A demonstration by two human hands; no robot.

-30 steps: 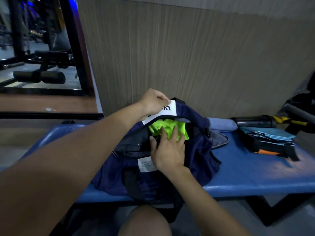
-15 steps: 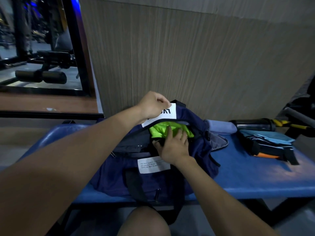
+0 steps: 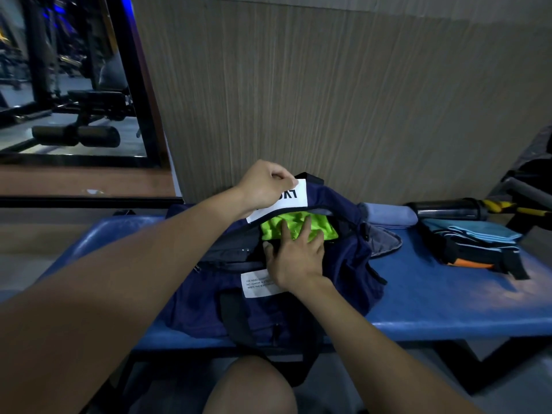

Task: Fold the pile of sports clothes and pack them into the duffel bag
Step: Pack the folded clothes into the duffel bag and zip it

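Observation:
A navy duffel bag lies open on the blue bench. My left hand grips the bag's far flap at its white label and holds it up. Inside the opening lies a neon green garment. My right hand presses on that garment with fingers spread flat, the palm over the bag's near edge. To the right of the bag sits a stack of folded clothes in light blue, black and orange.
A rolled grey-blue towel and a dark bottle lie behind the bag by the wood-panel wall. Black gym equipment with yellow parts stands at the far right. A mirror at left shows weight machines. My knee is below the bench.
My right hand slid a little further over the green garment, fingers spreading flatter on it. My left hand keeps holding the flap up in about the same place.

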